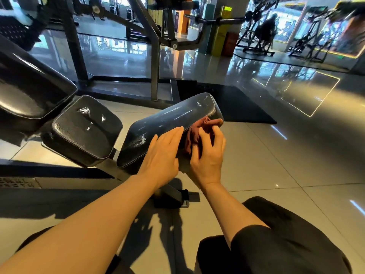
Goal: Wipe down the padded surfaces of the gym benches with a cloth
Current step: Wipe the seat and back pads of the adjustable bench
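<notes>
A long black padded roller (pixel 169 119) lies at the foot end of a gym bench, in the middle of the head view. A reddish-brown cloth (pixel 199 129) is bunched against its right side. My right hand (pixel 207 157) grips the cloth with curled fingers. My left hand (pixel 162 155) rests flat on the pad's near right edge with straight fingers, touching the cloth's left side. To the left sit the black seat pad (pixel 85 131) and the tilted backrest pad (pixel 29 89).
The bench's metal frame and foot (pixel 173 196) stand on the glossy tiled floor. A black rubber mat (pixel 237 103) lies behind the roller. Steel machine posts (pixel 155 62) rise at the back. Another person sits on a machine far right (pixel 266 34).
</notes>
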A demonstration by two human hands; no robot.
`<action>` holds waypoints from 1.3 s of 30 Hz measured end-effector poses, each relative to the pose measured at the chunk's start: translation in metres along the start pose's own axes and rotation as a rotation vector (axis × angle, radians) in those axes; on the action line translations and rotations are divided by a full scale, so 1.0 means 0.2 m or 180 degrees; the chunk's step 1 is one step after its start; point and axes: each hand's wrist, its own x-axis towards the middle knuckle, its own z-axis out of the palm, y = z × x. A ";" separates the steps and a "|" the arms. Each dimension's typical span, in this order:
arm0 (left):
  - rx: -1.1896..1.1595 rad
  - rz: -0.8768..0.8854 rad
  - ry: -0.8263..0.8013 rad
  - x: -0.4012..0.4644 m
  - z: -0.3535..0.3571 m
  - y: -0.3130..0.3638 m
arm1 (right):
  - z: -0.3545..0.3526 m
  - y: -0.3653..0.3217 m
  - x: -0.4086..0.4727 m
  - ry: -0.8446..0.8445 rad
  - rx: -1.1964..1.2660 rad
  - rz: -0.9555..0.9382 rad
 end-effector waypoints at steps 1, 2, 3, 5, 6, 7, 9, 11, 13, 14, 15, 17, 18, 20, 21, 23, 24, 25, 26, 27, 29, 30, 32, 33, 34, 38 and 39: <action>-0.0009 0.0046 0.0000 0.00 0.00 -0.01 | -0.01 0.01 0.03 0.0014 -0.0056 0.0007; -0.0019 0.0096 0.0000 0.00 0.00 -0.02 | -0.03 0.01 0.06 0.0071 -0.0069 0.0063; -0.0029 0.0151 0.0004 0.00 0.00 -0.03 | -0.04 0.01 0.10 0.0145 -0.0040 0.0147; -0.0056 0.0267 0.0026 0.01 0.00 -0.05 | -0.05 -0.02 0.15 0.0206 0.0015 0.0203; -0.0073 0.0316 0.0037 0.02 0.00 -0.06 | -0.04 -0.04 0.16 0.0166 0.0005 0.0177; -0.0080 0.0361 0.0052 0.02 0.00 -0.07 | -0.03 -0.05 0.15 0.0112 -0.0030 0.0141; -0.0078 0.0463 0.0081 0.03 0.00 -0.09 | 0.00 -0.07 0.09 -0.0033 -0.0164 0.0047; -0.0115 0.0532 0.0080 0.03 0.00 -0.10 | 0.03 -0.08 0.00 -0.0338 -0.0285 0.0106; -0.0141 0.0593 0.0083 0.03 0.00 -0.11 | 0.05 -0.09 -0.06 -0.0352 -0.0333 0.0468; -0.0137 0.0634 0.0074 0.03 -0.01 -0.12 | 0.06 -0.11 -0.05 -0.0120 -0.0322 0.0697; -0.0118 0.0673 0.0053 0.03 -0.01 -0.12 | 0.05 -0.12 -0.03 0.0225 -0.0313 0.0865; -0.0089 0.0723 0.0005 0.04 -0.01 -0.13 | 0.04 -0.15 0.06 0.0879 -0.0296 0.0996; -0.0095 0.0727 0.0007 0.04 -0.02 -0.14 | 0.03 -0.15 0.10 0.1006 -0.0286 0.0955; -0.0141 0.0732 0.0089 0.06 -0.01 -0.14 | 0.04 -0.15 0.12 0.0836 -0.0283 0.0748; -0.0176 0.0735 0.0166 0.07 -0.01 -0.14 | 0.06 -0.16 0.09 0.0643 -0.0299 0.0602; -0.0291 0.0702 0.0352 0.08 0.00 -0.13 | 0.11 -0.17 0.00 0.0176 -0.0340 0.0323; -0.0365 0.0667 0.0427 0.09 0.01 -0.12 | 0.12 -0.18 -0.03 0.0048 -0.0336 0.0277; -0.0420 0.0641 0.0475 0.09 0.01 -0.12 | 0.12 -0.18 -0.03 0.0092 -0.0306 0.0337; -0.0438 0.0637 0.0489 0.10 0.00 -0.12 | 0.11 -0.18 -0.01 0.0297 -0.0255 0.0507; -0.0421 0.0649 0.0462 0.09 0.00 -0.12 | 0.09 -0.17 0.03 0.0567 -0.0214 0.0733; -0.0373 0.0685 0.0349 0.08 -0.01 -0.12 | 0.04 -0.14 0.13 0.0906 -0.0242 0.1087; -0.0367 0.0686 0.0292 0.08 -0.01 -0.13 | 0.04 -0.13 0.15 0.0925 -0.0292 0.1081; -0.0346 0.0632 0.0235 0.07 -0.01 -0.13 | 0.06 -0.14 0.14 0.0826 -0.0253 0.0877; -0.0320 0.0614 0.0249 0.07 -0.01 -0.14 | 0.08 -0.14 0.12 0.0717 -0.0240 0.0761; -0.0295 0.0607 0.0274 0.06 -0.01 -0.13 | 0.08 -0.14 0.10 0.0582 -0.0261 0.0674; -0.0238 0.0558 0.0316 0.06 0.00 -0.11 | 0.03 -0.13 0.13 0.0321 -0.0114 0.0707; -0.0211 0.0551 0.0295 0.06 0.00 -0.11 | 0.01 -0.13 0.15 0.0410 -0.0064 0.0747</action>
